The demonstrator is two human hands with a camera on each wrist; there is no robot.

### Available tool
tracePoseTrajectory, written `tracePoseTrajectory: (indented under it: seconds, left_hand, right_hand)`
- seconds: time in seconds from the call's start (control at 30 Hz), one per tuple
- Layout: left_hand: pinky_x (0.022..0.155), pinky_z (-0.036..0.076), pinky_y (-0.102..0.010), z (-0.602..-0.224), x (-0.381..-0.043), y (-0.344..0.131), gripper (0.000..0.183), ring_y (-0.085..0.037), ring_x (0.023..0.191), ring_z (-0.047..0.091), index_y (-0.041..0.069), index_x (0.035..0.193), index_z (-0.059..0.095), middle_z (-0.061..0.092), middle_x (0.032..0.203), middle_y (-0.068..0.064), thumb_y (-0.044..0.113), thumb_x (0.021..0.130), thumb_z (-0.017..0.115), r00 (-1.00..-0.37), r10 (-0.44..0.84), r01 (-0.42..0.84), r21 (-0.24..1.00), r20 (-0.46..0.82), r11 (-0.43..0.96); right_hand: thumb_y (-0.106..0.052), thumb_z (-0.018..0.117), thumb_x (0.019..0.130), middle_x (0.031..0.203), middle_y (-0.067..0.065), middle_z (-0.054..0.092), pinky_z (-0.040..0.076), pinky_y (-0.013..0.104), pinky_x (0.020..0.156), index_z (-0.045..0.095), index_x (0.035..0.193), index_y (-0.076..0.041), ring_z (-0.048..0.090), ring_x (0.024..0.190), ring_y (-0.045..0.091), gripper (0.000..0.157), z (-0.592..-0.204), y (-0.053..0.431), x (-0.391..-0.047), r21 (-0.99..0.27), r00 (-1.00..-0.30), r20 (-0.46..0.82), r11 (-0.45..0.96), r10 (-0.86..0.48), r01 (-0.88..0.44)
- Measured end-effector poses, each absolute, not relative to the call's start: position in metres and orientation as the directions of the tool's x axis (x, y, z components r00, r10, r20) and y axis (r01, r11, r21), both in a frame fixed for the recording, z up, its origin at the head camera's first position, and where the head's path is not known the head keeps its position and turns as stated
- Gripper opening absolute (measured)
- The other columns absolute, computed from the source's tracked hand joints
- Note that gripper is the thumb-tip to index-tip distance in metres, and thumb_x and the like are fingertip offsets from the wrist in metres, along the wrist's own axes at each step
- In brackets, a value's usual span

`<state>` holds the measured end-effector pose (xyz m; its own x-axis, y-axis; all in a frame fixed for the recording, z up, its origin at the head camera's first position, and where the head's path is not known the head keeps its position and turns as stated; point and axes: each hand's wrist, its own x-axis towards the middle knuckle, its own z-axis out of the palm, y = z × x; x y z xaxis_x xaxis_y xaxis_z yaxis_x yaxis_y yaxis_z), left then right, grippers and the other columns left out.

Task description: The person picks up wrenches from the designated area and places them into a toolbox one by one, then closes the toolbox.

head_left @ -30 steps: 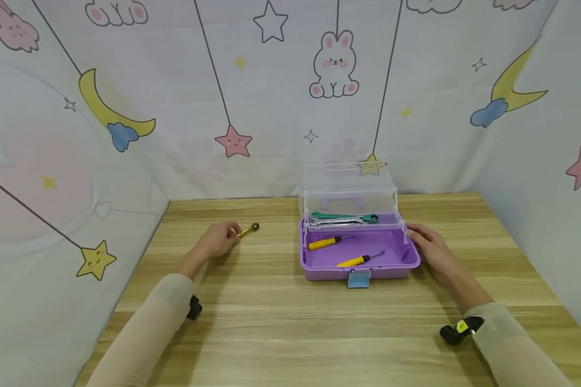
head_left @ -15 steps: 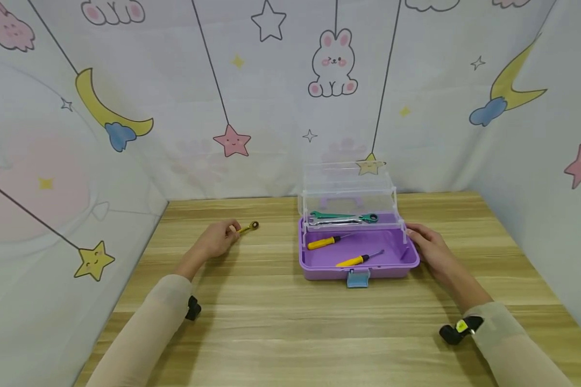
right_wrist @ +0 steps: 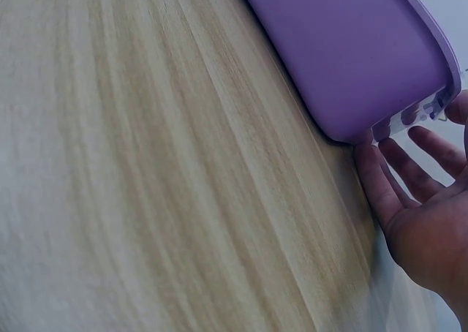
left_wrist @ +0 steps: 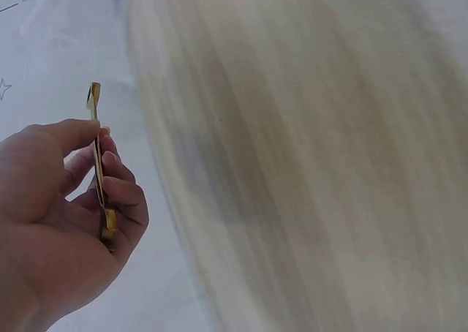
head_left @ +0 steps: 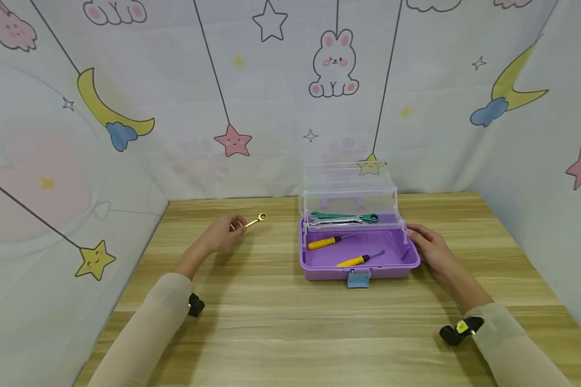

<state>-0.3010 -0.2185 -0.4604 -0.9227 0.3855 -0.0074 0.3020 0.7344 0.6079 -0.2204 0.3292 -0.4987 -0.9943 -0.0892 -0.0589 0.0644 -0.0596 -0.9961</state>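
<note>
My left hand (head_left: 224,234) pinches a gold ratcheting combination wrench (head_left: 255,221) between thumb and fingertips, left of the box. In the left wrist view the wrench (left_wrist: 99,156) stands edge-on, its lower end against the curled fingers. At the right end of the purple toolbox (head_left: 358,273), my right hand (head_left: 430,250) touches the side wall with fairly straight fingers. The right wrist view has those fingers (right_wrist: 376,178) at the box's lower corner, the thumb near the rim. A green wrench (head_left: 336,216) and a silver wrench (head_left: 341,221) lie in the raised clear tray.
Two yellow-handled screwdrivers lie in the box, one rear screwdriver (head_left: 323,243) and one front screwdriver (head_left: 352,262). The clear lid (head_left: 348,177) stands raised behind, and a blue latch (head_left: 359,279) hangs in front. A printed cloth (head_left: 281,97) backs the wooden table (head_left: 271,322).
My left hand has lifted slightly and moved right and away from me, carrying the wrench with it. The right hand and the toolbox have stayed where they were.
</note>
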Motion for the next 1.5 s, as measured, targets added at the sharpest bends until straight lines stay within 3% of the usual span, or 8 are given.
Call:
tracePoseTrajectory:
  seconds: [0.3,1.0,1.5]
  left_hand:
    - [0.07,0.049,-0.034,-0.438,-0.304,-0.213,0.021,-0.025,0.089,0.057,0.003,0.115,0.06,0.061,0.1,-0.011,0.016,0.098,0.063,-0.921,0.39,0.3,0.672,0.018,0.677]
    - [0.072,0.05,-0.036,-0.395,-0.306,-0.166,0.015,-0.019,0.088,0.058,0.014,0.109,0.064,0.063,0.098,-0.003,0.022,0.096,0.066,-0.888,0.443,0.419,0.619,0.125,0.664]
    - [0.073,0.05,-0.033,-0.381,-0.308,-0.13,0.013,-0.018,0.087,0.058,0.012,0.105,0.066,0.063,0.096,-0.002,0.018,0.094,0.068,-0.836,0.508,0.515,0.615,0.206,0.597]
  right_hand:
    - [-0.026,0.057,0.102,0.116,-0.008,0.068,0.056,0.024,0.079,0.056,0.134,-0.011,0.065,0.102,0.004,0.035,-0.499,0.329,-0.221,-0.995,-0.994,-0.056,-0.075,-0.092,0.063]
    - [-0.028,0.057,0.102,0.117,-0.006,0.067,0.056,0.024,0.08,0.054,0.136,-0.008,0.064,0.104,0.004,0.04,-0.498,0.33,-0.219,-0.995,-0.993,-0.058,-0.071,-0.102,0.065]
    - [-0.027,0.057,0.102,0.119,-0.005,0.066,0.056,0.025,0.08,0.052,0.137,-0.006,0.064,0.105,0.006,0.041,-0.499,0.329,-0.222,-0.995,-0.993,-0.052,-0.075,-0.105,0.06]
